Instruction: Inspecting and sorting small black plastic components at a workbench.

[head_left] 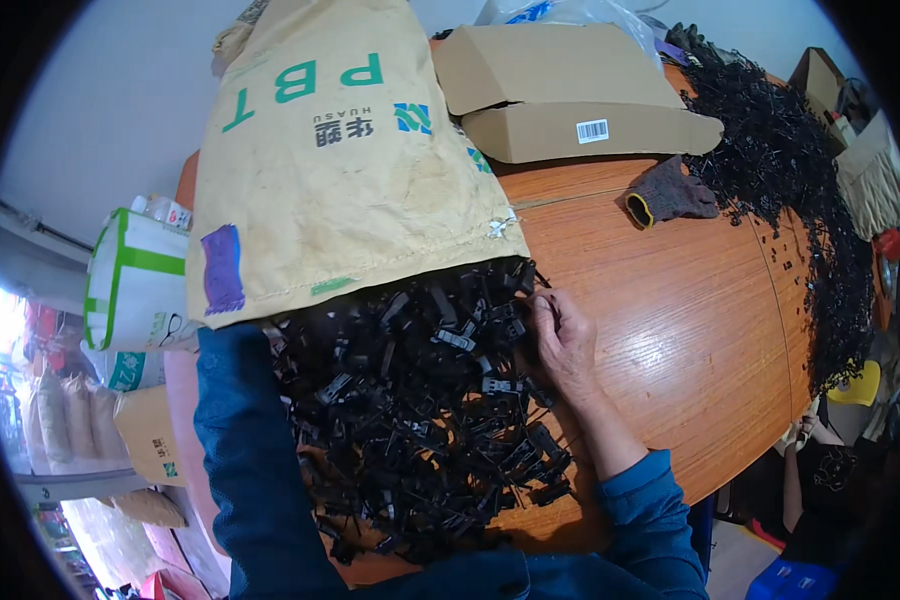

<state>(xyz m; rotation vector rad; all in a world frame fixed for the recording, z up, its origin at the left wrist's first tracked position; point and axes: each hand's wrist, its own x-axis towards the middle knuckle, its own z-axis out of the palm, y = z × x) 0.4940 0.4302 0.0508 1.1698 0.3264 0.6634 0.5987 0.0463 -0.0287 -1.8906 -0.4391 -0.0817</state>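
Right hand (562, 340) flat on black clips (420, 420)

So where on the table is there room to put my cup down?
The bare wood between the right hand and the long heap of black parts is free, below the grey glove. The black pile spilling from the sack is crowded, and the flattened cardboard fills the far edge.

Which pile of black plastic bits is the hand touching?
The pile spilling from the big tan sack: the right hand rests on those black plastic parts. The other black pile lies along the far right edge of the table, untouched.
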